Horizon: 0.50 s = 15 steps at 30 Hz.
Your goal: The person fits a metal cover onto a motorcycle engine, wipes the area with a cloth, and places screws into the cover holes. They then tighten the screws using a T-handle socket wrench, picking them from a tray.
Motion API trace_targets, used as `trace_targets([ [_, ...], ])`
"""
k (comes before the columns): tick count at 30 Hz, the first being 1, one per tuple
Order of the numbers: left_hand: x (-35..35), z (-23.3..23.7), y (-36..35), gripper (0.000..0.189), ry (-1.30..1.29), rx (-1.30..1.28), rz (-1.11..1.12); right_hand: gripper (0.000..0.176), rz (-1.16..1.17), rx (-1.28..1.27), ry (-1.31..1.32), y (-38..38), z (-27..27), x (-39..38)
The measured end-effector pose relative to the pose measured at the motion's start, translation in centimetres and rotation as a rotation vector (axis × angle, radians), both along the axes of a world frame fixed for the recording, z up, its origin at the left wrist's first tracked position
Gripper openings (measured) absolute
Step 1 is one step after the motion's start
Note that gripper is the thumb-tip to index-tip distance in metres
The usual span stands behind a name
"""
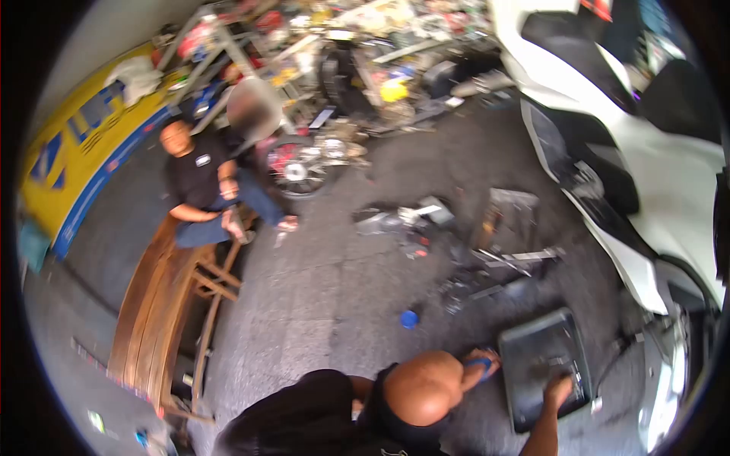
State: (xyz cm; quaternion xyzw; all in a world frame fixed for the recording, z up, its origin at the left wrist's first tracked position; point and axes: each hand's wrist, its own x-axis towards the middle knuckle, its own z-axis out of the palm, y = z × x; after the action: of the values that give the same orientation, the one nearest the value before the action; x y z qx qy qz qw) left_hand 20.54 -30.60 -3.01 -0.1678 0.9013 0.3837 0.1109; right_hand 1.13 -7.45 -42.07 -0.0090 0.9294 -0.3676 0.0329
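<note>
My right hand [559,390] reaches down over a black rectangular tray [511,384] on the floor. Its fingers look curled together near small shiny pieces [575,374] in the tray; blur hides what they hold, if anything. My left hand is out of sight. One bent knee [420,389] and a foot in a blue sandal [479,366] are beside the tray.
White scooter [669,167] stands at right. Loose parts [403,219], a metal frame [513,199] and a blue cap [409,319] lie on the floor. A person [199,178] sits on a wooden bench [156,304] at left. Piled parts and a wheel [295,173] fill the back.
</note>
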Motion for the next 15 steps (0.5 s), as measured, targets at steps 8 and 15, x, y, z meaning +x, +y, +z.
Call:
trace_targets([
  [8,-2.3,-1.6,-1.1,0.023,-0.073,-0.706,-0.688,0.024,-0.054,-0.269,-0.055,-2.7,0.1,-0.8],
  [15,-5.0,-4.2,-3.8,0.024,-0.198,-0.456,-0.6,0.014,-0.174,-0.332,-0.249,-3.3,4.7,-2.9],
])
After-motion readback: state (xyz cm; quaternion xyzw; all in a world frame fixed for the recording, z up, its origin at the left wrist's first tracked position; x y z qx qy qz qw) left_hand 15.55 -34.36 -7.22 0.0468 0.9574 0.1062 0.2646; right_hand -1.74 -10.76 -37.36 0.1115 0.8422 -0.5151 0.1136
